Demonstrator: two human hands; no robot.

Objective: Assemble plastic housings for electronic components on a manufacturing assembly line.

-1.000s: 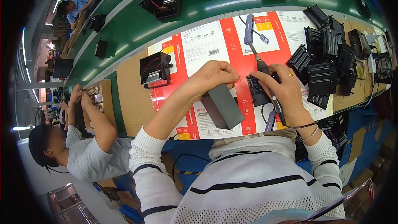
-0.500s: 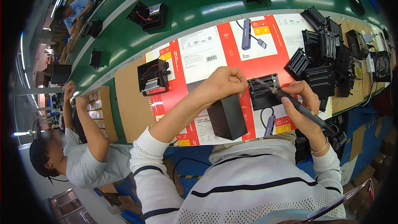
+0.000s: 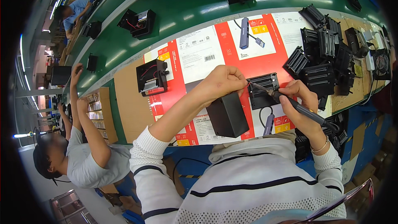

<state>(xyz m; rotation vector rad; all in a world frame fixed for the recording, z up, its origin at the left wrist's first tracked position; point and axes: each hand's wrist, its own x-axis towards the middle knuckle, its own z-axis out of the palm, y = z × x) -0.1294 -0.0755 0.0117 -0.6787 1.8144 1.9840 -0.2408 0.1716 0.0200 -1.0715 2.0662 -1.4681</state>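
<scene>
My left hand [image 3: 223,84] grips the top of a black box-shaped housing [image 3: 227,115], tilted over the red and white printed sheet [image 3: 195,56]. Its fingertips pinch something small at the tip of the tool. My right hand [image 3: 299,98] holds a black pen-shaped soldering tool [image 3: 299,108], its metal tip pointing left to my left fingertips. Under the tip lies an open black housing [image 3: 263,90] with a ribbed inside.
A pile of black ribbed housings [image 3: 325,54] lies at the right, with a small fan [image 3: 380,63] beyond. An open housing with red wires [image 3: 151,76] lies at the left. More housings [image 3: 138,20] ride the green conveyor [image 3: 182,12]. A person in grey [image 3: 85,157] works at my left.
My right hand has turned the tool from upright to lying across, tip pointing left. My left hand has lifted the black housing and shifted slightly right to meet the tip.
</scene>
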